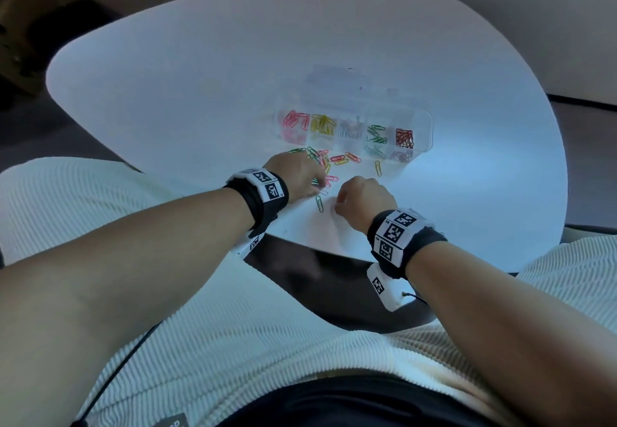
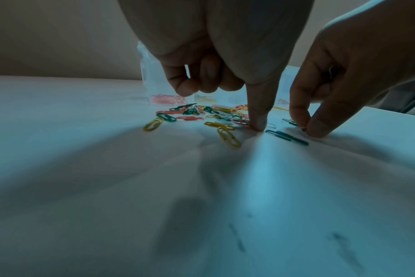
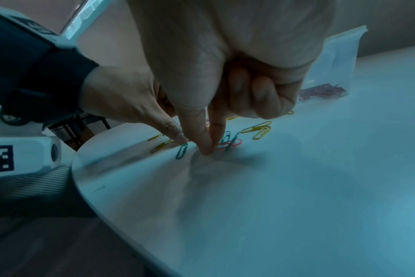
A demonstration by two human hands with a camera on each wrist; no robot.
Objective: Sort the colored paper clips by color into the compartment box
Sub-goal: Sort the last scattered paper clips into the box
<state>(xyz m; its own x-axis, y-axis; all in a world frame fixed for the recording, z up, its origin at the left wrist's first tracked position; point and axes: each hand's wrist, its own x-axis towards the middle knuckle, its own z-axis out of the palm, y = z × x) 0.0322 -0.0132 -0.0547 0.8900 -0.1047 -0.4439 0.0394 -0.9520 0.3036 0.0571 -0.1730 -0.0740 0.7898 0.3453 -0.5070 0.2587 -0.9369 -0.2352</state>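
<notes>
A clear compartment box on the white table holds pink, yellow, pale, green and dark red paper clips, one color per compartment. Loose mixed clips lie in front of it. My left hand has its index finger straight, its tip pressing the table beside a pink clip; its other fingers are curled. My right hand touches the table with thumb and index tips pinched together; what they pinch is not visible. A green clip lies between the hands.
The table's near curved edge runs close under both wrists. A single yellow clip lies to the right of the pile. The box's open clear lid lies behind it. A dark floor and a dark bag sit far left.
</notes>
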